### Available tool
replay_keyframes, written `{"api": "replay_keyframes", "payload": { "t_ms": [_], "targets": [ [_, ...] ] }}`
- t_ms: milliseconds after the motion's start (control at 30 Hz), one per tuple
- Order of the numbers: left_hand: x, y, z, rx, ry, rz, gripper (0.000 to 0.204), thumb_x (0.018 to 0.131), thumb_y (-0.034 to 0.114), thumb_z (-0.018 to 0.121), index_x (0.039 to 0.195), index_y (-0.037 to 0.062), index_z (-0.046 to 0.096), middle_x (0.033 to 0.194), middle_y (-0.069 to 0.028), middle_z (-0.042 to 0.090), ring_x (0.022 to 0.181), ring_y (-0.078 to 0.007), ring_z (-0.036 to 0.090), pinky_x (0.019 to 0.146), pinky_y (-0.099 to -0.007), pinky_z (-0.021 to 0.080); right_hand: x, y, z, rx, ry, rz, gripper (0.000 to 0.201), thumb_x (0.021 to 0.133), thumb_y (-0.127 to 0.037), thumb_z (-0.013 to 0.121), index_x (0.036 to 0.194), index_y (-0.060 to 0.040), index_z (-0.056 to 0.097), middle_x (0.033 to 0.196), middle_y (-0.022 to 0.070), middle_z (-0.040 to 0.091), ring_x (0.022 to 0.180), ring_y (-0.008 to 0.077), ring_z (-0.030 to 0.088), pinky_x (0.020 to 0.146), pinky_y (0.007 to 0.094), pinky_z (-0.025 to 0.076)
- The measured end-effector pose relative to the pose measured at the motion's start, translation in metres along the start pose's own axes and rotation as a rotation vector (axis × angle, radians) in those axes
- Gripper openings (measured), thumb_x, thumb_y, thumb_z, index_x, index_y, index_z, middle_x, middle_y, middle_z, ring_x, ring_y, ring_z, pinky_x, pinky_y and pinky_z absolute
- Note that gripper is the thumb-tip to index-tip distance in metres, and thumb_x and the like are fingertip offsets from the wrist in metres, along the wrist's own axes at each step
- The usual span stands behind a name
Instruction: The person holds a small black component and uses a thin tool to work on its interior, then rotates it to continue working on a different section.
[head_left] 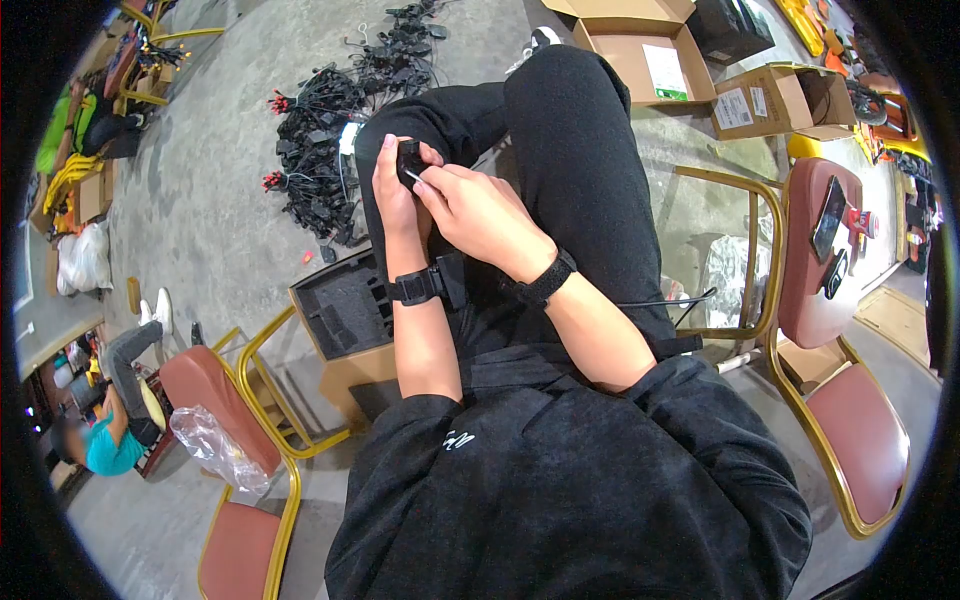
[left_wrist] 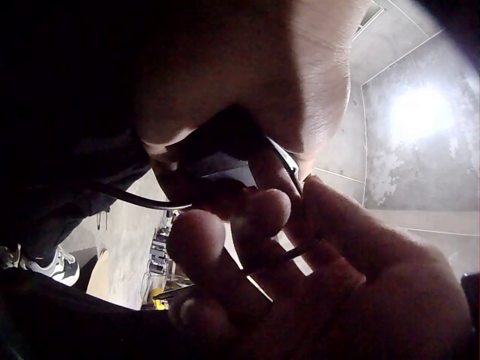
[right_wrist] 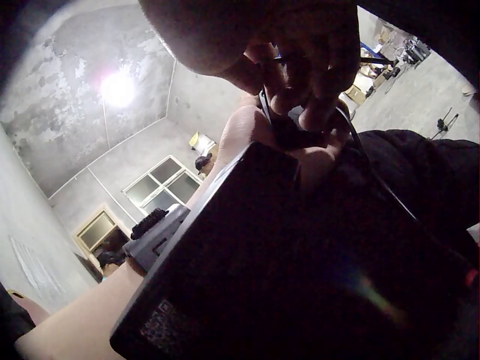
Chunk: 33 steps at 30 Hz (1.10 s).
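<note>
Above the lap, my left hand (head_left: 394, 195) holds a small black device (head_left: 408, 157) between its thumb and fingers. My right hand (head_left: 488, 213) is bent in against it from the other side. Its fingertips pinch a thin silvery tool (head_left: 413, 176), whose tip lies right at the device. The same slim tool (left_wrist: 285, 157) shows between the two hands in the left wrist view, where a thin black cable (left_wrist: 135, 197) runs off to the left. Much of the device is hidden by fingers and deep shadow.
Several black devices with cables (head_left: 320, 150) lie heaped on the floor. A foam-lined box (head_left: 345, 330) stands left of the lap. A chair (head_left: 815, 290) at right bears a phone (head_left: 828, 218); another chair (head_left: 225, 400) stands left, with a seated person (head_left: 112, 440) beyond.
</note>
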<state>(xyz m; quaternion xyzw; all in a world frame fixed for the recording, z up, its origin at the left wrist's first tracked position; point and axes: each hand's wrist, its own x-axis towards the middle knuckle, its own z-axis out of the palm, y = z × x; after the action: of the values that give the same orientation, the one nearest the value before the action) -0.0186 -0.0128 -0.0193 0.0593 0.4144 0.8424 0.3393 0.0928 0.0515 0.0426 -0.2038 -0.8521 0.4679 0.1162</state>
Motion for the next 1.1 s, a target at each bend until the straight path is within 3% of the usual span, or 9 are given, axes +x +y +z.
{"api": "replay_keyframes", "payload": {
  "t_ms": [367, 567, 1100],
  "targets": [
    [-0.0009, 0.0029, 0.0044, 0.060, 0.022, -0.041, 0.037, 0.096, 0.038, 0.043, 0.082, 0.0048, 0.049, 0.068, -0.0076, 0.051, 0.068, -0.0201, 0.051, 0.070, -0.0330, 0.045, -0.0002, -0.0008, -0.0006, 0.004, 0.001, -0.010, 0.022, 0.092, -0.022, 0.050, 0.092, -0.0010, 0.060, 0.090, 0.0195, 0.063, 0.080, 0.0384, 0.061, 0.069, 0.0453, 0.049],
    [-0.0007, 0.0011, 0.0023, 0.007, 0.014, -0.018, 0.036, 0.097, 0.035, 0.045, 0.084, 0.0017, 0.051, 0.069, -0.0104, 0.054, 0.067, -0.0207, 0.054, 0.065, -0.0318, 0.047, 0.0003, -0.0004, -0.0002, 0.001, -0.015, -0.001, 0.022, 0.092, -0.022, 0.050, 0.091, -0.0010, 0.059, 0.090, 0.0197, 0.063, 0.080, 0.0387, 0.061, 0.069, 0.0452, 0.049],
    [0.0003, 0.0018, 0.0041, 0.041, 0.026, -0.037, 0.038, 0.095, 0.040, 0.044, 0.083, 0.0045, 0.049, 0.069, -0.0077, 0.050, 0.068, -0.0203, 0.049, 0.070, -0.0330, 0.044, 0.0000, -0.0008, -0.0004, -0.014, -0.031, 0.004, 0.023, 0.092, -0.023, 0.051, 0.090, -0.0007, 0.059, 0.090, 0.0200, 0.063, 0.081, 0.0386, 0.061, 0.070, 0.0459, 0.049]
  ]
}}
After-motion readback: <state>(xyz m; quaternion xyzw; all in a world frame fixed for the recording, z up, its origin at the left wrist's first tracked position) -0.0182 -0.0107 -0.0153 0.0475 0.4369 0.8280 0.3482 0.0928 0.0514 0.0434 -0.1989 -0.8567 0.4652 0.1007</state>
